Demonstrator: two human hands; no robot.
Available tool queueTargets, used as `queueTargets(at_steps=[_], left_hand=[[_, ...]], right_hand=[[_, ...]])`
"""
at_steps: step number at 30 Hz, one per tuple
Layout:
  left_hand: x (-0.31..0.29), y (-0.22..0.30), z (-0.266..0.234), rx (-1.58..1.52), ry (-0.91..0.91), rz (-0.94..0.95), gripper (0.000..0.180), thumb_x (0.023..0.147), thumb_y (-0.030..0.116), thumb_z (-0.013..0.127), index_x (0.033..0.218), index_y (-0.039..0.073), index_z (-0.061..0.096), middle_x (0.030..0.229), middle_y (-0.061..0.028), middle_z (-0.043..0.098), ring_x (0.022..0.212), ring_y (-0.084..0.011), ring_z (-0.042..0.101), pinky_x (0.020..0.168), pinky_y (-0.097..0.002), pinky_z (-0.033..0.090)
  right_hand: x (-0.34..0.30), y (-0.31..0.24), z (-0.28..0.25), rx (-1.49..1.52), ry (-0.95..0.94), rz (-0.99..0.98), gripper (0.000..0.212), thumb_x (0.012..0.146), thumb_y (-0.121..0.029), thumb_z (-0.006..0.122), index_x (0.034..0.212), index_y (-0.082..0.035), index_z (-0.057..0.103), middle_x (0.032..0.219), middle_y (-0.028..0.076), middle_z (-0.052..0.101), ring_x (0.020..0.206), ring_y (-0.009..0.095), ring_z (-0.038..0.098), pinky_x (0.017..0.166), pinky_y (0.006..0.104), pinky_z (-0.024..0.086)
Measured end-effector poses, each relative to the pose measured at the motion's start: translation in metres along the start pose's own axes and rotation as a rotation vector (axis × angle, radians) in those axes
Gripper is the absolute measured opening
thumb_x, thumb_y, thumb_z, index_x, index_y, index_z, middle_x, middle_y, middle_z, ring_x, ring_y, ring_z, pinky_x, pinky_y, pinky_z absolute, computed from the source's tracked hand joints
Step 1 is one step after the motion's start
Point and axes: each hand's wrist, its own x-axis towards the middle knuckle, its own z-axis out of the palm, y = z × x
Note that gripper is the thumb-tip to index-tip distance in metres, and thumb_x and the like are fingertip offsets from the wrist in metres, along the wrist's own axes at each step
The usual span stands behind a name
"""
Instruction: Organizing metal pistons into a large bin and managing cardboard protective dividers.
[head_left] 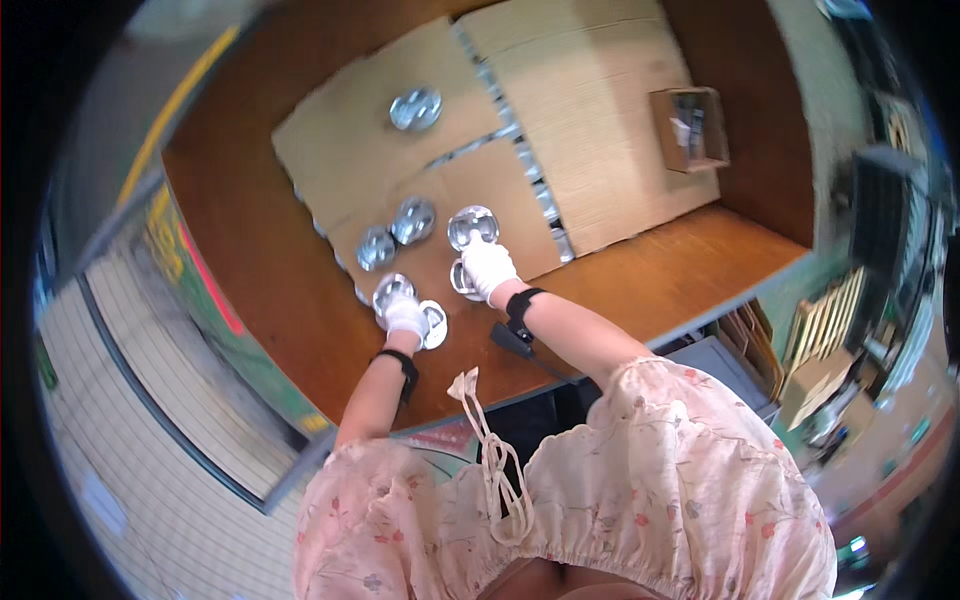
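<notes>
My left hand [403,314], in a white glove, has its fingers closed on a shiny round metal piece [392,288]. Right beside it is a second shiny round piece [434,326]; whether the hand touches that one I cannot tell. My right hand [490,266], also gloved in white, grips the near edge of another round metal piece [472,226]. One more shiny piece [462,281] lies against this hand's left side, partly covered by it. Just beyond my hands, two similar pieces, a larger one [413,220] and a smaller one [376,248], rest side by side on the cardboard.
Cardboard sheets [600,120] joined by silvery tape cover much of the brown wooden table [640,268]. Farther off lies a cluster of shiny metal pieces [415,108]. A small open box [690,130] with items inside stands at the right, near the raised wooden side.
</notes>
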Motion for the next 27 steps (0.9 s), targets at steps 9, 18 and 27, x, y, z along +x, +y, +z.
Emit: queueTargets(at_steps=[9, 18, 27], left_hand=[[-0.084, -0.038, -0.135, -0.109, 0.360, 0.359, 0.028, 0.086, 0.029, 0.049, 0.093, 0.010, 0.068, 0.090, -0.0128, 0.070, 0.081, -0.0293, 0.068, 0.070, -0.0410, 0.052], [-0.277, 0.246, -0.352, -0.388, 0.749, 0.691, 0.025, 0.081, 0.019, 0.064, 0.097, 0.000, 0.059, 0.088, -0.0102, 0.066, 0.080, -0.0210, 0.063, 0.076, -0.0316, 0.049], [-0.451, 0.576, -0.346, 0.315, 0.722, 1.550, 0.043, 0.069, 0.013, 0.067, 0.112, 0.006, 0.066, 0.121, -0.0174, 0.059, 0.120, -0.0357, 0.050, 0.102, -0.0409, 0.041]], right_hand=[[-0.229, 0.091, -0.257, 0.241, 0.828, -0.343, 0.022, 0.078, -0.020, 0.054, 0.089, -0.010, 0.070, 0.094, 0.019, 0.064, 0.076, 0.034, 0.065, 0.069, 0.0426, 0.054], [-0.494, 0.388, -0.189, 0.620, 1.302, 0.455, 0.030, 0.078, -0.023, 0.055, 0.104, -0.022, 0.069, 0.102, 0.015, 0.063, 0.077, 0.034, 0.066, 0.069, 0.0447, 0.055], [-0.643, 0.522, -0.012, 1.247, 1.193, 1.260, 0.032, 0.077, -0.026, 0.058, 0.106, -0.019, 0.071, 0.115, 0.015, 0.063, 0.096, 0.035, 0.064, 0.086, 0.0415, 0.051]])
